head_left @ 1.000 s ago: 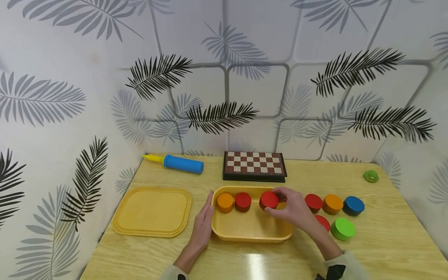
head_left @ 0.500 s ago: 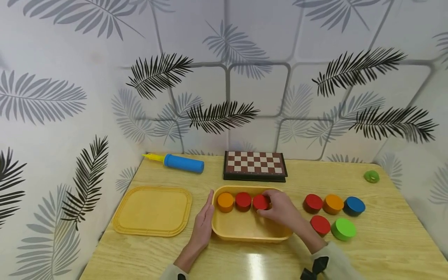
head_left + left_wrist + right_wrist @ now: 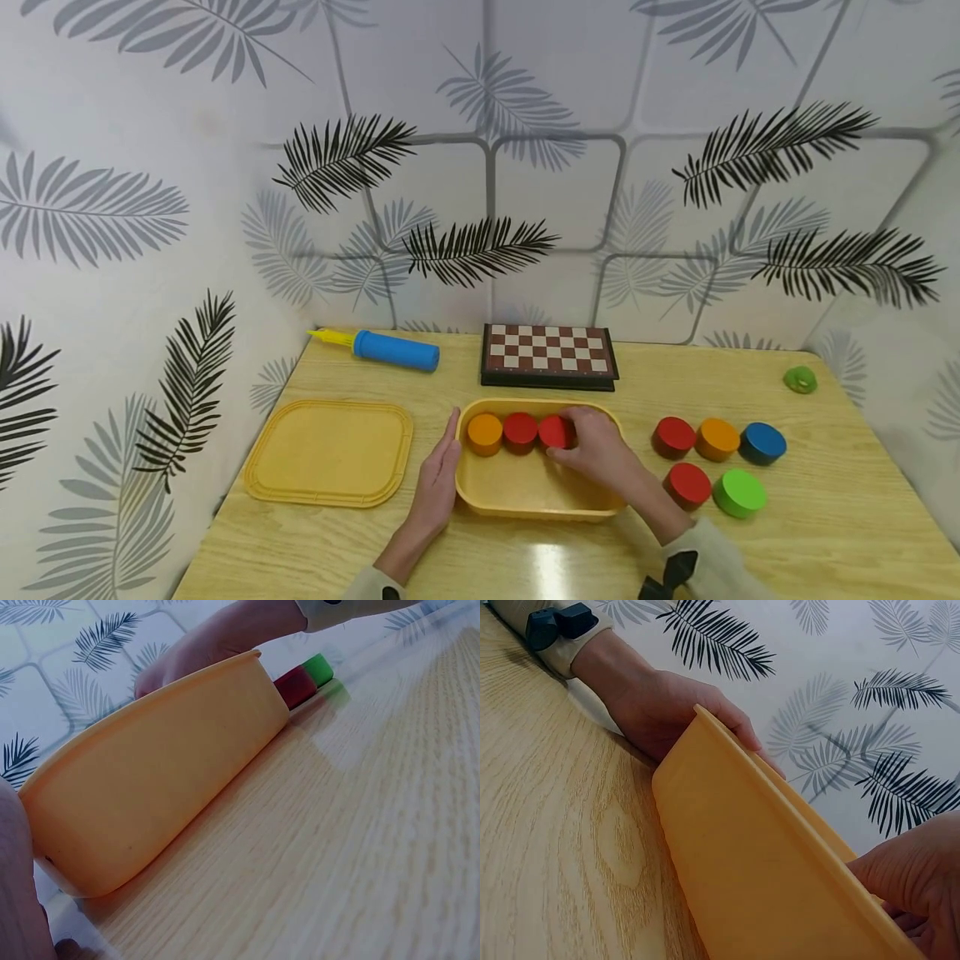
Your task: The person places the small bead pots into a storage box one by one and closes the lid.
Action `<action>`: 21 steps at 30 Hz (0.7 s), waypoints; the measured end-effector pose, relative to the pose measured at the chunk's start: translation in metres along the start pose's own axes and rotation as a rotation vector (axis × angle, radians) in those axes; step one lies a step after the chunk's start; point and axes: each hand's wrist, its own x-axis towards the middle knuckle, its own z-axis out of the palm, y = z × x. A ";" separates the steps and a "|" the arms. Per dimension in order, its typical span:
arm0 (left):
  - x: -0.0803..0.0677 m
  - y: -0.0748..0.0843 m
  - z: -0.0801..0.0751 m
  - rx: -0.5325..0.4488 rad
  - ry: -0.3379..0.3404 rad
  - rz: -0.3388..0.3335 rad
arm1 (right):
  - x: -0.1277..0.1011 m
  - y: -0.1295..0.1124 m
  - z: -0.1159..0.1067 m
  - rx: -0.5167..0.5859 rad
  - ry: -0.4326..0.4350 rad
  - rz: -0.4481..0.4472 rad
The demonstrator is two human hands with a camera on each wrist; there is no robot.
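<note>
Three discs sit in the tub point(image 3: 480, 496), the right hand point(image 3: 596, 454) gripping the third red disc point(image 3: 555, 431), left hand point(image 3: 438, 475) flat against the tub, five discs point(image 3: 718, 439) left on the bench point(image 3: 825, 517).

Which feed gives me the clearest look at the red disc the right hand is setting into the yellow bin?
The head view: the red disc sits third in a row inside the yellow bin, with the right hand on it. Both wrist views show only the bin's outer wall; the disc is hidden behind it.
</note>
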 end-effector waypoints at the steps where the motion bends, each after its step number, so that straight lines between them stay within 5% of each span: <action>1: 0.000 0.000 0.000 0.001 0.002 0.003 | -0.001 -0.001 -0.001 0.009 0.009 -0.004; 6: -0.001 0.000 0.001 -0.004 0.001 -0.004 | -0.013 -0.001 -0.010 0.107 0.078 0.002; 13: 0.000 -0.001 0.002 0.001 -0.002 -0.010 | -0.036 0.016 -0.034 0.173 0.317 -0.074; 21: 0.000 -0.002 0.000 0.015 0.000 -0.020 | -0.061 0.061 -0.066 0.186 0.403 0.032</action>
